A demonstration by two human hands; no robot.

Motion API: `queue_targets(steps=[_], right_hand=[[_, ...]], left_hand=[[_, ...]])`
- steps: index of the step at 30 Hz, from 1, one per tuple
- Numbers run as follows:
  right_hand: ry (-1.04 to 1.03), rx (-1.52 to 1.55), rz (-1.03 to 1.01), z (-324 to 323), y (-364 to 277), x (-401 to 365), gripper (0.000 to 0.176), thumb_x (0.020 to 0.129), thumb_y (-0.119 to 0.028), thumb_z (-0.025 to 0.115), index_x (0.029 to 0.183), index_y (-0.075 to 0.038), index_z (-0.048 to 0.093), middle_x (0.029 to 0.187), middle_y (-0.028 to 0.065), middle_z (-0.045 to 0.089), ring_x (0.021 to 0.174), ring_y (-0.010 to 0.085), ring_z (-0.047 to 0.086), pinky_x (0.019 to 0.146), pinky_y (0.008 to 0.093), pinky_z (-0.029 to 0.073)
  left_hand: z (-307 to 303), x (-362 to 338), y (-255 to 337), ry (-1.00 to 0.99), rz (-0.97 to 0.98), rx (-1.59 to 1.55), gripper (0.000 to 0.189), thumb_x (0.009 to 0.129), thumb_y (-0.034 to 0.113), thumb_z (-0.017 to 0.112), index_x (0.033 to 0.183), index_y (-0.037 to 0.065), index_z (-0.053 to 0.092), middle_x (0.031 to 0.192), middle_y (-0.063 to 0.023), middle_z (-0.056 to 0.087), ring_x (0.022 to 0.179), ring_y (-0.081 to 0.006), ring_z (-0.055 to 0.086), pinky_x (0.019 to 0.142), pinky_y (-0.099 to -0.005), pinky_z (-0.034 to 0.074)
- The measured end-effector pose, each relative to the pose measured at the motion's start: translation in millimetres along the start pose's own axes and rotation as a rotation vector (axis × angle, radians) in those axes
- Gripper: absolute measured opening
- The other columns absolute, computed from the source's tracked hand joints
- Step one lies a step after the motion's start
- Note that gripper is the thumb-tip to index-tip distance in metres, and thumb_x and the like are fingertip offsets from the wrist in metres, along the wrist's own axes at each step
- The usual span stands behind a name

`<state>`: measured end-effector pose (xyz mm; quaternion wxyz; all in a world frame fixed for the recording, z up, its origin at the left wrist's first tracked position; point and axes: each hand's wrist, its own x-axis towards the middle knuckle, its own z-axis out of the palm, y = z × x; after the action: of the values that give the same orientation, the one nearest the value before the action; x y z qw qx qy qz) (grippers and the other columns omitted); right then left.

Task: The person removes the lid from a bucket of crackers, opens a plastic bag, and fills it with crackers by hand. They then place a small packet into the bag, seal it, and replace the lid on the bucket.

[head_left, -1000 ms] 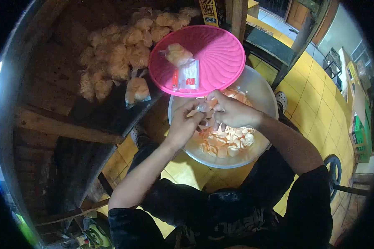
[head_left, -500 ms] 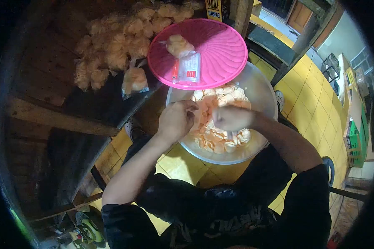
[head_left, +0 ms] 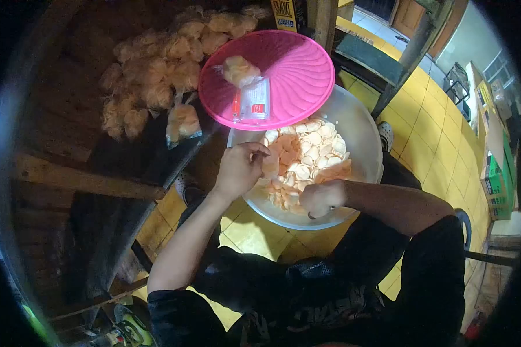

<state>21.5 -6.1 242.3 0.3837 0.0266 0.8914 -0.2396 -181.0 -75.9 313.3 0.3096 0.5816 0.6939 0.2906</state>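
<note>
Thin, round, pale orange crackers (head_left: 315, 147) fill the middle of a wide translucent tub (head_left: 362, 130). Over the tub's left part, my left hand (head_left: 240, 168) is closed, pinching the edge of what looks like a clear plastic bag (head_left: 270, 166). My right hand (head_left: 323, 198) is low in the tub at the near side of the crackers, its fingers curled down. Whatever it grips is hidden, though a small dark curved edge shows beneath it. A pink ribbed lid (head_left: 304, 69) rests across the tub's far rim, bearing a filled bag (head_left: 240, 71) and a packet of clear bags (head_left: 256, 101).
Many filled, tied bags (head_left: 156, 69) are heaped on a dark wooden surface at the left, with one bag (head_left: 183, 122) at its edge. A wooden post (head_left: 414, 55) rises beyond the tub. A green carton (head_left: 498, 179) stands at the right on yellow tiles.
My right hand has moved from the middle of the crackers toward the tub's near side. My left hand stays nearly in place. The whole view has shifted slightly.
</note>
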Motion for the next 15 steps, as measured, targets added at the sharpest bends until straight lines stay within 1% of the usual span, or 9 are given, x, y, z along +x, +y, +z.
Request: queue_targets(steps=[3, 5, 6, 7, 9, 11, 12, 13, 15], right_hand=[[0.052, 0.128, 0.074, -15.1, -5.2, -10.3, 0.032, 0.078, -0.023, 0.057, 0.085, 0.008, 0.068, 0.087, 0.0268, 0.067, 0.085, 0.0371, 0.067, 0.078, 0.0475, 0.052], [0.254, 0.148, 0.049, -32.4, -7.2, -22.7, 0.032, 0.08, -0.023, 0.058, 0.088, 0.007, 0.067, 0.085, 0.0262, 0.066, 0.086, 0.0366, 0.067, 0.079, 0.0476, 0.052], [0.334, 0.18, 0.059, -41.7, -3.8, -30.8, 0.034, 0.083, -0.026, 0.06, 0.097, 0.005, 0.065, 0.087, 0.0258, 0.066, 0.088, 0.0342, 0.067, 0.077, 0.0459, 0.053], [0.335, 0.18, 0.058, -48.3, -0.2, -38.1, 0.034, 0.083, -0.026, 0.06, 0.097, 0.005, 0.065, 0.087, 0.0258, 0.066, 0.088, 0.0342, 0.067, 0.077, 0.0459, 0.053], [0.756, 0.497, -0.03, -58.4, 8.3, -48.5, 0.034, 0.088, -0.026, 0.06, 0.106, 0.003, 0.062, 0.089, 0.0196, 0.068, 0.084, 0.0266, 0.068, 0.073, 0.0395, 0.054], [0.853, 0.777, -0.015, -69.7, 14.4, -46.8, 0.028, 0.093, -0.023, 0.058, 0.106, 0.002, 0.062, 0.089, 0.01, 0.067, 0.079, 0.0158, 0.065, 0.069, 0.0307, 0.053], [0.816, 1.091, -0.131, -71.2, 14.8, -51.2, 0.024, 0.097, -0.02, 0.055, 0.109, 0.0, 0.06, 0.09, 0.0023, 0.062, 0.08, 0.0094, 0.061, 0.069, 0.0253, 0.051], [0.817, 1.087, -0.133, -72.9, 10.4, -50.6, 0.024, 0.097, -0.02, 0.055, 0.109, 0.0, 0.06, 0.09, 0.0023, 0.062, 0.08, 0.0094, 0.061, 0.069, 0.0253, 0.051], [0.987, 1.485, -0.203, -71.3, 0.5, -48.0, 0.024, 0.098, -0.02, 0.054, 0.114, -0.002, 0.057, 0.094, 0.0027, 0.061, 0.086, 0.0096, 0.061, 0.07, 0.0251, 0.052]], left_hand=[[-1.1, -1.5, 2.7, -0.019, -0.046, -0.073, 0.025, 0.088, -0.004, 0.049, 0.106, -0.005, 0.066, 0.091, -0.0137, 0.071, 0.069, -0.0198, 0.072, 0.063, -0.0308, 0.058], [-2.8, -2.0, 6.5, -0.023, -0.055, -0.075, 0.027, 0.089, -0.004, 0.049, 0.11, -0.005, 0.065, 0.091, -0.0136, 0.07, 0.07, -0.0199, 0.072, 0.065, -0.03, 0.058], [-3.6, -1.7, 9.2, -0.052, -0.092, -0.073, 0.03, 0.089, -0.005, 0.049, 0.116, -0.005, 0.063, 0.095, -0.0132, 0.07, 0.072, -0.0195, 0.072, 0.067, -0.0297, 0.058], [-4.0, -1.6, 10.5, -0.081, -0.128, -0.072, 0.034, 0.089, -0.005, 0.049, 0.121, -0.005, 0.06, 0.099, -0.0128, 0.069, 0.074, -0.0191, 0.071, 0.069, -0.0295, 0.058], [4.2, -1.3, -3.8, -0.076, -0.083, -0.171, 0.036, 0.088, -0.003, 0.051, 0.123, -0.005, 0.059, 0.1, -0.0162, 0.07, 0.075, -0.0196, 0.072, 0.069, -0.0296, 0.057], [6.3, -3.6, -2.7, -0.071, -0.036, -0.269, 0.038, 0.087, -0.001, 0.053, 0.125, -0.005, 0.058, 0.1, -0.0196, 0.07, 0.076, -0.0202, 0.072, 0.069, -0.0297, 0.056], [7.6, -4.6, 0.2, -0.124, -0.073, -0.367, 0.041, 0.088, 0.0, 0.055, 0.129, -0.005, 0.054, 0.104, -0.0169, 0.069, 0.081, -0.0187, 0.071, 0.07, -0.0289, 0.056], [8.5, -5.2, 4.9, -0.177, -0.11, -0.465, 0.045, 0.089, 0.001, 0.057, 0.133, -0.005, 0.05, 0.108, -0.0142, 0.067, 0.086, -0.0171, 0.069, 0.071, -0.028, 0.055], [12.5, -4.0, 11.2, -0.174, -0.144, -0.537, 0.048, 0.089, 0.002, 0.061, 0.135, -0.006, 0.048, 0.109, -0.0122, 0.066, 0.088, -0.0161, 0.067, 0.073, -0.0277, 0.055]])
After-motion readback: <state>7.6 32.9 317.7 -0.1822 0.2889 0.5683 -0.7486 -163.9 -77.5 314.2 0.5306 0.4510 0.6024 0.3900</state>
